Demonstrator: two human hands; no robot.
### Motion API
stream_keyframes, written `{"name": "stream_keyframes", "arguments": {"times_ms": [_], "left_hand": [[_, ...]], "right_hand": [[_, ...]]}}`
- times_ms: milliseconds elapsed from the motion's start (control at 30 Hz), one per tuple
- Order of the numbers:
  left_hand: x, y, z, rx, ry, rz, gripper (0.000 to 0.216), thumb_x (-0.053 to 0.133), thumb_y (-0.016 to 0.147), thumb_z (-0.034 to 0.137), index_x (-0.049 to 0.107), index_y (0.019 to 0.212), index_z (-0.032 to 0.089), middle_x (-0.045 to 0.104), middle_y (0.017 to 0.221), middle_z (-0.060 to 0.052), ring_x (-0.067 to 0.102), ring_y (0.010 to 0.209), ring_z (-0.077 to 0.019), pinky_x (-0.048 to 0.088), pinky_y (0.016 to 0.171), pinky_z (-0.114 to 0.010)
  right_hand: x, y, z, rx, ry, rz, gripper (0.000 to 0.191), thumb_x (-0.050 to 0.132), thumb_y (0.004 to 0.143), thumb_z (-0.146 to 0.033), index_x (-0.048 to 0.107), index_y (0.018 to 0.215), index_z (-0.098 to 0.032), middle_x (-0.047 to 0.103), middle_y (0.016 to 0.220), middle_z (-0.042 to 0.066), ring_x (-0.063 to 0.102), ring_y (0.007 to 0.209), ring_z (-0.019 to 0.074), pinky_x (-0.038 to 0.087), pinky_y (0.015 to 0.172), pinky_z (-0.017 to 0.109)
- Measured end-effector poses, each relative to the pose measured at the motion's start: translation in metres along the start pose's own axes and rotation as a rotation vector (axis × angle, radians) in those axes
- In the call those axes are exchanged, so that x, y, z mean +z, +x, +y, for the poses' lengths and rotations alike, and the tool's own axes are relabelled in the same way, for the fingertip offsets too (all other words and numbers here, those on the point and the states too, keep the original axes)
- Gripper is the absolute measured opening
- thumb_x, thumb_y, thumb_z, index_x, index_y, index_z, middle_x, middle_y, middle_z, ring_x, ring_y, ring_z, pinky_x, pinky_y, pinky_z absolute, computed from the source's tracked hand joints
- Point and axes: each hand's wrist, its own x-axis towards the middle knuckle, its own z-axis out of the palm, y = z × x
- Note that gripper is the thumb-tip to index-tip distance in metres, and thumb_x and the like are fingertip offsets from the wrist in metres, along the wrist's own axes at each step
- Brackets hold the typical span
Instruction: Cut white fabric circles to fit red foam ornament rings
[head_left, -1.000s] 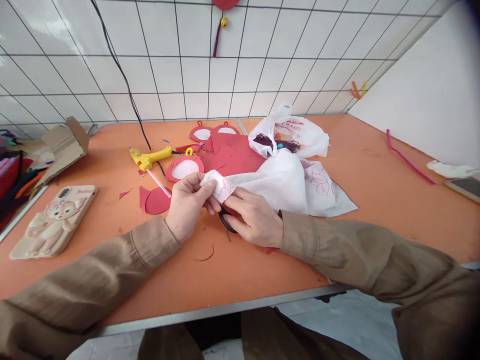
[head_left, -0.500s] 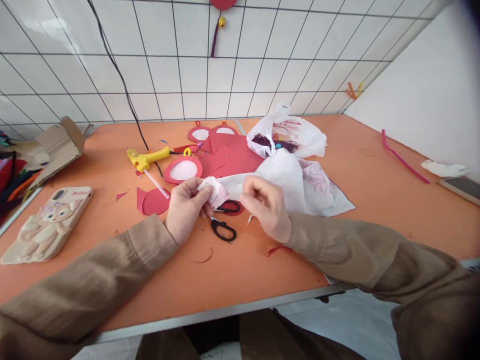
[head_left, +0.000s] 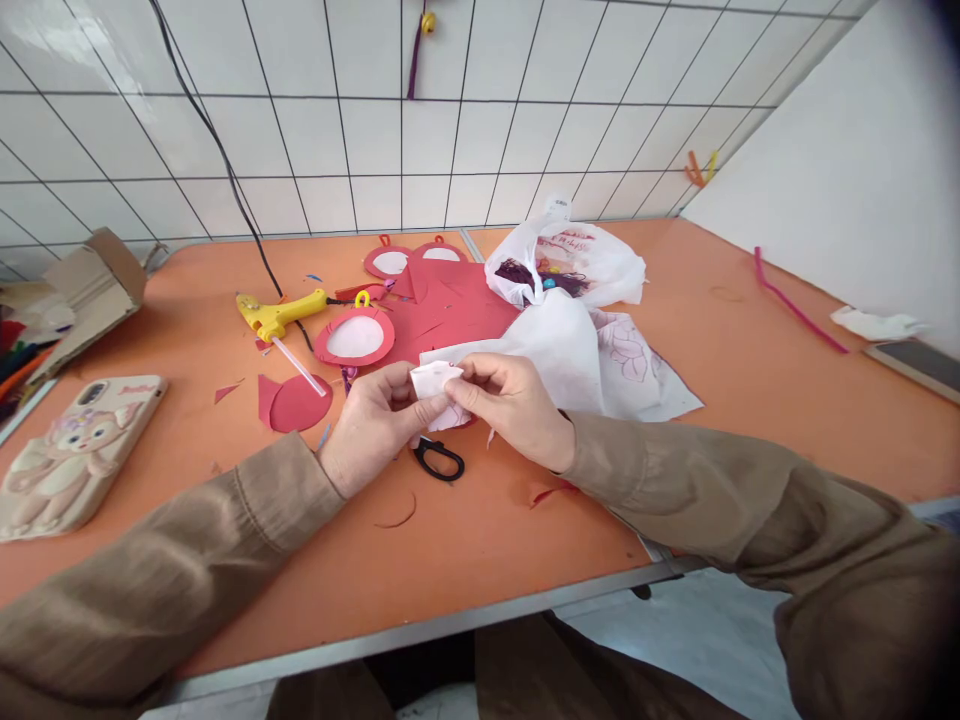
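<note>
A small piece of white paper (head_left: 435, 378) with purple drawn lines is held up between both hands above the table. My left hand (head_left: 381, 415) pinches its left side, thumb on top. My right hand (head_left: 517, 405) grips the right edge with thumb and fingers. Under the hands lie scissors (head_left: 441, 462); one black handle loop shows and the blades are hidden. Behind the hands are a large white sheet (head_left: 555, 345) and red card (head_left: 465, 305). A red ring with a white centre (head_left: 355, 337) lies to the left of the sheet.
A yellow glue gun (head_left: 281, 315) with a trailing cord lies at left, near a red card scrap (head_left: 300, 405). A phone (head_left: 79, 455) rests at the left edge. Further back stands a white plastic bag (head_left: 600, 265) with purple tassels. A pink pipe cleaner (head_left: 799, 305) lies at right.
My right hand has moved left and taken hold of the paper that my left hand was holding alone. The paper now looks folded or turned. The view has shifted slightly.
</note>
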Motion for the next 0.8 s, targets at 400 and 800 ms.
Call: {"name": "stream_keyframes", "arguments": {"times_ms": [400, 800], "left_hand": [[-0.0022, -0.0023, -0.0037, -0.017, 0.016, -0.029, 0.031, 0.068, 0.079, 0.040, 0.059, 0.069, 0.013, 0.055, 0.054, 0.002, 0.040, 0.040, -0.0038, 0.030, 0.036, -0.016], [-0.0009, -0.0053, -0.0025, -0.022, 0.121, -0.028, 0.040, 0.061, 0.081, 0.052, 0.055, 0.066, 0.015, 0.049, 0.052, 0.003, 0.039, 0.040, -0.0063, 0.029, 0.037, -0.020]], "right_hand": [[0.0002, -0.0023, -0.0002, 0.060, 0.183, -0.010, 0.020, 0.063, 0.080, -0.031, 0.051, 0.072, -0.018, 0.052, 0.063, -0.004, 0.050, 0.055, 0.0085, 0.044, 0.051, 0.022], [0.0013, -0.0051, -0.0003, -0.005, 0.165, -0.049, 0.017, 0.065, 0.079, -0.029, 0.058, 0.087, -0.016, 0.061, 0.080, 0.001, 0.058, 0.070, 0.0123, 0.050, 0.062, 0.026]]}}
